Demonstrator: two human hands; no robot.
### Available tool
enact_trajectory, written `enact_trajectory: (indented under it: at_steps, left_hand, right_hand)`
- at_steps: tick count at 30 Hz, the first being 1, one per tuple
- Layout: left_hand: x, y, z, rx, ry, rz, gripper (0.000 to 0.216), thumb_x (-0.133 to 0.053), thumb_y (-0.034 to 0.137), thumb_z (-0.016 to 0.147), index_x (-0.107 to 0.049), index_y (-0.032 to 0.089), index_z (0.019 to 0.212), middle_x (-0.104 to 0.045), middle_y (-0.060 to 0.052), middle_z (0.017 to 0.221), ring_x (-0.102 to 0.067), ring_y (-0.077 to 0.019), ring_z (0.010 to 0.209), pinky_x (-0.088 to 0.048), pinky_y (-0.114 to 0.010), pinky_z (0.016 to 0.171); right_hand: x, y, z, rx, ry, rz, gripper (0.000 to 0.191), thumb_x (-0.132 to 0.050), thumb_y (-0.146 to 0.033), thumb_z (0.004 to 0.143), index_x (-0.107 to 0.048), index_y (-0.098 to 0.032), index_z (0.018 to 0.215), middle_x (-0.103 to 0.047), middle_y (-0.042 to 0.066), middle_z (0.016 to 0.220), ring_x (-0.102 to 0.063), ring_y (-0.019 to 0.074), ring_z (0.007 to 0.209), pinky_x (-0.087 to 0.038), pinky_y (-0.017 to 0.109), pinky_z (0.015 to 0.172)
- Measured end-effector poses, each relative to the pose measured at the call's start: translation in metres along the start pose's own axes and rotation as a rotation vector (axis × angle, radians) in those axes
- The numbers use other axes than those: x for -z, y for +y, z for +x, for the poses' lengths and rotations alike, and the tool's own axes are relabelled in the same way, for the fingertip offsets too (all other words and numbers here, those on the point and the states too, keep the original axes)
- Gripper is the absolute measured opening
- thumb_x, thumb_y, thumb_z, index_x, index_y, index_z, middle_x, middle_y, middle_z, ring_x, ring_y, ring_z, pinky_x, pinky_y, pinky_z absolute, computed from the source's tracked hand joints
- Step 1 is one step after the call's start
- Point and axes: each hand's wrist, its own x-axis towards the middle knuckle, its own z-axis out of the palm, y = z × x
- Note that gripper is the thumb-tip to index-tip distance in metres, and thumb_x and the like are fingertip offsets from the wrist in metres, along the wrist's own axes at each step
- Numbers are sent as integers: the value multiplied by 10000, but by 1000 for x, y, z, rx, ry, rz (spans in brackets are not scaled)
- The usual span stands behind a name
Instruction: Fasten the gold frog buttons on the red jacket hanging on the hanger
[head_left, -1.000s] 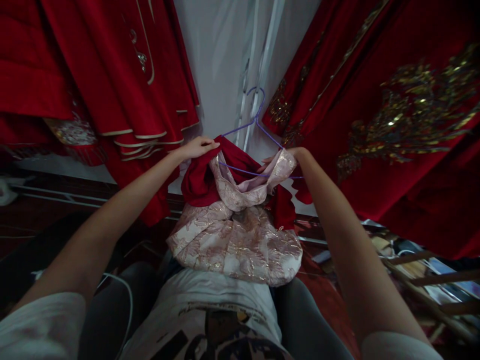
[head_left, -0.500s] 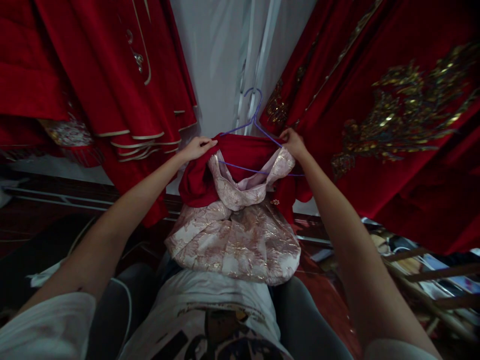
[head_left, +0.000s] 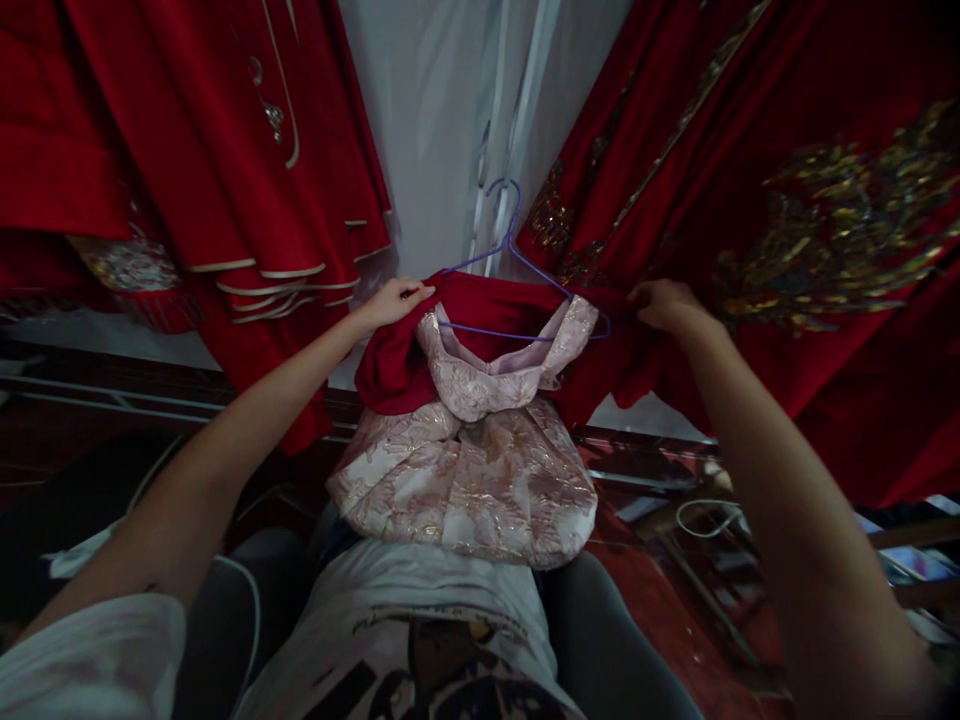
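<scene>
No word, number or brand can be read with certainty; the only lettering in view stands on the front of the wearer's white T-shirt (head_left: 442, 575), where a row of small dark characters (head_left: 367, 627) runs across the cloth, too small and blurred to make out. Nearer the lower edge of the view, bolder black shapes (head_left: 341, 688) in the same print may be large letters, but they are cut off and illegible.
</scene>
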Motion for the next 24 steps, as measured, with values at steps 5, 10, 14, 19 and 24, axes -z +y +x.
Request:
enact_trajectory:
  at_steps: [5, 10, 14, 19, 24]
  left_hand:
    - [2, 0, -1, 1, -15, -4, 375, -541, 497, 825, -647, 185, 646, -574, -11, 655, -506, -159, 704, -379, -274, 733]
    - [0, 3, -8, 17, 141, 181, 401, -539, 530, 825, -638, 190, 636, -572, -59, 736, -513, -224, 873, -364, -345, 836]
    - [-3, 5, -16, 91, 278, 225, 462, -484, 582, 840, -561, 188, 610, -524, -53, 692, -500, -223, 833, -361, -330, 763]
    - [-18, 28, -12, 278, 336, -65, 542, -376, 670, 850, -444, 195, 597, -421, 3, 565, -416, -150, 624, -295, -282, 585]
    - [-71, 89, 3, 74, 331, -214, 524, -350, 658, 878, -457, 199, 648, -516, -13, 642, -460, -152, 655, -338, -295, 624]
  right_hand:
    - [18, -3, -4, -183, -170, -192, 330, -694, 40, 511, -726, -173, 762, -644, 45, 684, -455, 126, 554, -375, 338, 646]
    - [28, -8, -19, 14, -480, 86, 281, -837, -365, 562, -685, -190, 721, -632, -6, 630, -553, 159, 595, -436, 303, 635]
    - [16, -17, -40, 87, -552, 322, 486, -673, -662, 664, -689, -199, 810, -675, 28, 697, -589, 183, 615, -472, 304, 588]
    - [-20, -47, -57, 138, -355, 281, 480, -595, -641, 745, -661, -167, 773, -648, 28, 673, -553, 171, 602, -430, 282, 553]
    - [-62, -114, -84, 394, -435, 344, 422, -514, -567, 834, -541, -179, 670, -521, -17, 602, -430, 109, 542, -344, 252, 536]
